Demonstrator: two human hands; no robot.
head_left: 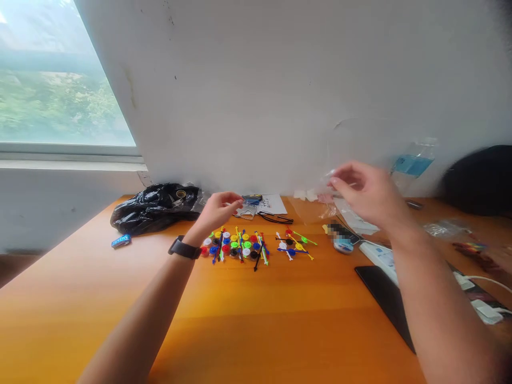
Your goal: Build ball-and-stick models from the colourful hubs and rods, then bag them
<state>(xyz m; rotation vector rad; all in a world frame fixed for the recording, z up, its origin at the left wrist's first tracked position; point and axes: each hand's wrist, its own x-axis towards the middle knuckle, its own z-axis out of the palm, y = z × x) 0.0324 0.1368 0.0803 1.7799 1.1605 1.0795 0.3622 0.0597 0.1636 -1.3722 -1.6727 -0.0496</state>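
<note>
My right hand (pixel 360 186) is raised above the table's far side, its fingers pinching a thin clear plastic bag (pixel 310 210) that is hard to see against the wall. My left hand (pixel 219 210), with a black band (pixel 184 247) on the wrist, hovers over the back of a colourful cluster; its thumb and fingers are drawn together, and what they hold, if anything, does not show. Below it lie several plastic spinner arrows (pixel 240 245) with round coloured discs, packed in rows. A smaller group of spinner arrows (pixel 294 245) lies to their right.
A black plastic bag (pixel 156 208) and a small blue packet (pixel 121 241) lie at left. Behind are black glasses (pixel 276 218) and papers. On the right are a mouse (pixel 343 245), a white power strip (pixel 380 258), a dark tablet-like slab (pixel 384 298) and a bottle (pixel 416 159). Another person's hand (pixel 498 261) shows at far right.
</note>
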